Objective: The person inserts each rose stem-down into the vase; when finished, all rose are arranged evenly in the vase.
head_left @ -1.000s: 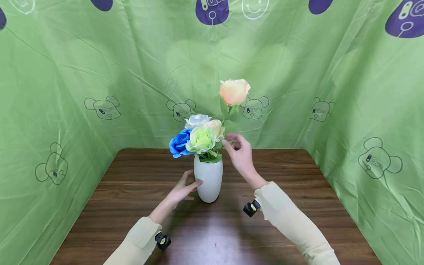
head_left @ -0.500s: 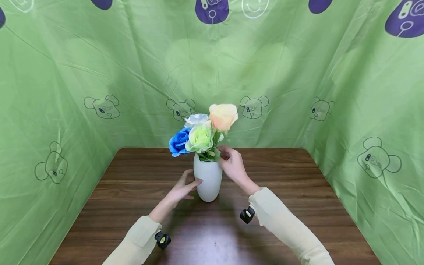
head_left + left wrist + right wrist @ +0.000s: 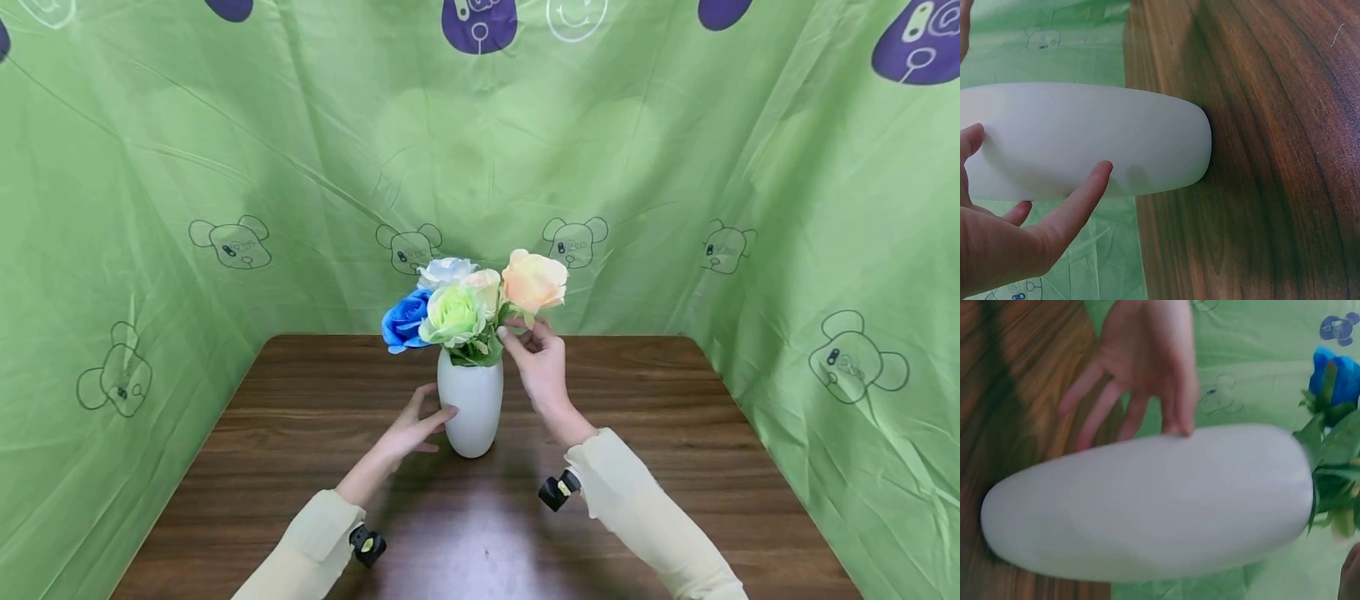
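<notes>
A white vase (image 3: 471, 408) stands upright on the table in the head view, holding several artificial roses. My left hand (image 3: 408, 429) touches its left side with spread, fairly straight fingers; in the left wrist view the fingertips (image 3: 1104, 169) meet the smooth wall. My right hand (image 3: 542, 362) is at the right of the vase mouth, thumb and fingers pinching just below the head of a peach rose (image 3: 534, 282), which leans right. Beside it are a green rose (image 3: 453, 315), a blue rose (image 3: 407, 322), a pale blue rose (image 3: 447, 272) and a cream rose (image 3: 486, 288).
The vase stands on a dark wood-grain table (image 3: 300, 433), with its back edge behind the hands. Green printed cloth (image 3: 480, 125) hangs at the back and both sides. Green leaves (image 3: 1335, 469) spread from the vase mouth in the right wrist view.
The peach rose has come down from high above the others and now tilts right beside them. My right hand dipped to the vase rim, then rose slightly. The left hand stays put.
</notes>
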{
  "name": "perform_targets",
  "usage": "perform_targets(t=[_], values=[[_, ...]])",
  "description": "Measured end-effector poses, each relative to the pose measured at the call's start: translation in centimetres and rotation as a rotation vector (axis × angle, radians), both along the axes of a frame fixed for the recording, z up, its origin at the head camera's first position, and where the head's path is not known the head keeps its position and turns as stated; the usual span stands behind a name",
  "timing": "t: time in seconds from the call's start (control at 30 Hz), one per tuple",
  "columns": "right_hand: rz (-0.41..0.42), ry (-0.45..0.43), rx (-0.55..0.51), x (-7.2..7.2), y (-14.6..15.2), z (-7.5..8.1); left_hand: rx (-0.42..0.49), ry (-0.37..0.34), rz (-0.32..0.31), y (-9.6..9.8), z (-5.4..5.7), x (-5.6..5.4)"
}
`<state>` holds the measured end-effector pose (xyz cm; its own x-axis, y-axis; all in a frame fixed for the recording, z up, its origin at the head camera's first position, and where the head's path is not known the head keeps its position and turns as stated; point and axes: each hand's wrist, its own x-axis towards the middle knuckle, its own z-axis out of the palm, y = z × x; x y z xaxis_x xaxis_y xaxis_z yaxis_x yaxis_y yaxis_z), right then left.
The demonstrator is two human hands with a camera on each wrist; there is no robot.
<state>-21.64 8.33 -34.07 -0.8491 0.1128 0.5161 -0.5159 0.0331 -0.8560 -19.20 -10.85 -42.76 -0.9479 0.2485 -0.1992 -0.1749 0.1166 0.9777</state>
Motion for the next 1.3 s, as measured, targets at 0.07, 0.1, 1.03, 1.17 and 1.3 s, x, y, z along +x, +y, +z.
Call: perform_targets(t=[0.07,0.1,1.03,1.17,1.3], values=[[-0.035,0.002,-0.016,0.1,-0.3,0.4,-0.002,0.002,-0.004,0.1,0.6,0.3],[-0.044,0.005,-0.022,0.2,-0.4,0.5,-0.005,0.001,-0.005,0.2,0.7,0.4],[0.034,0.089,0.092,-0.8,0.1,-0.8,-0.016,0.002,0.018,-0.1,-2.6,-1.1],[0.014,0.097,0.098,-0.7,-0.1,-0.8,-0.021,0.008,0.019,-0.1,-2.4,-1.1],[0.010,0.110,0.116,-0.7,-0.2,-1.0,-0.025,0.012,0.017,-0.1,-2.4,-1.2]])
